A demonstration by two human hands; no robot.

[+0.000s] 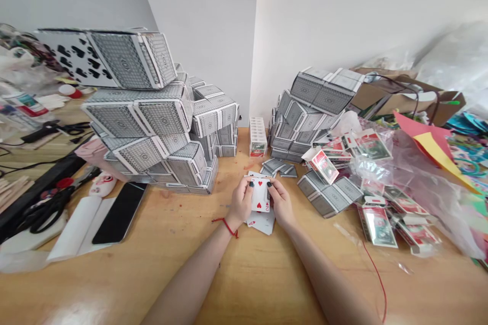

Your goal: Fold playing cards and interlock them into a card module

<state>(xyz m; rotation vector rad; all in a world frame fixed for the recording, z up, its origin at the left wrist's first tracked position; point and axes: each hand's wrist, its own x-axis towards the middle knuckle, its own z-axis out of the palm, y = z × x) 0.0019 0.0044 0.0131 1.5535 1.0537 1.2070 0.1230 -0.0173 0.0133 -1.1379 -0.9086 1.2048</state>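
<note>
Both of my hands grip a playing card, the two of hearts (260, 197), one at each side, with the thumbs on its face. My left hand (241, 197), a red string round its wrist, is closed on the left edge. My right hand (280, 200) is closed on the right edge. Loose cards (263, 224) lie on the table below the held card, an ace of hearts among them. Just beyond my hands, several small grey-backed card pieces (280, 166) lie in a loose pile.
Stacked blocks made of cards rise at left (163, 117) and right (301, 122), with a single card block (330, 194) nearer. A wrapped row of card packs (258, 137) stands between. Opened card boxes (379, 226) crowd the right. A phone (120, 213) and black scissors (53, 208) lie left.
</note>
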